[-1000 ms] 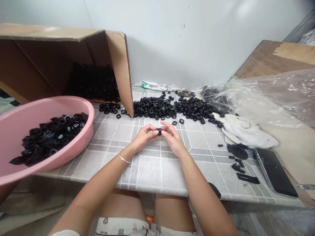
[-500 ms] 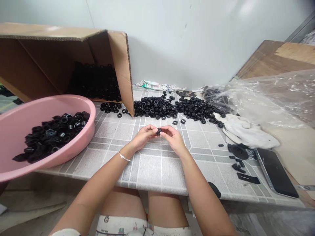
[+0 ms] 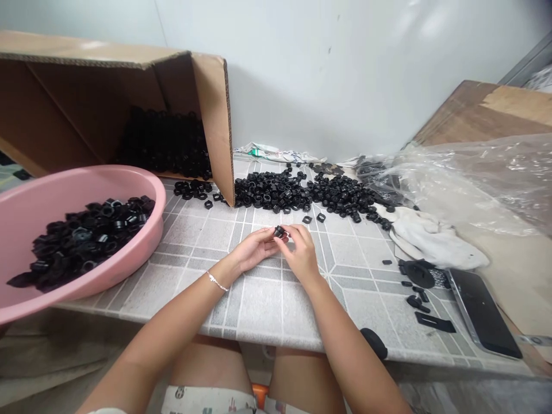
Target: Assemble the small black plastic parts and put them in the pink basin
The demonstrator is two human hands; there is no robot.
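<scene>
Hands are pinching together: left hand (image 3: 255, 249) and right hand (image 3: 301, 253) gripping a small black ring (image 3: 280, 231) by its edges | feels light, stiff, kinda slippery | pink plastic basin (image 3: 160, 201) sitting left

No words, numbers or brand names are readable anywhere in view. Well beyond the hands (image 3: 279, 250), a crumpled white packet (image 3: 276, 152) is showing green printing, but its folds and small size are keeping any lettering from being made out. Below the hands, the person's printed shorts (image 3: 202, 397) are showing small coloured markings, and these too are staying unreadable.
</scene>
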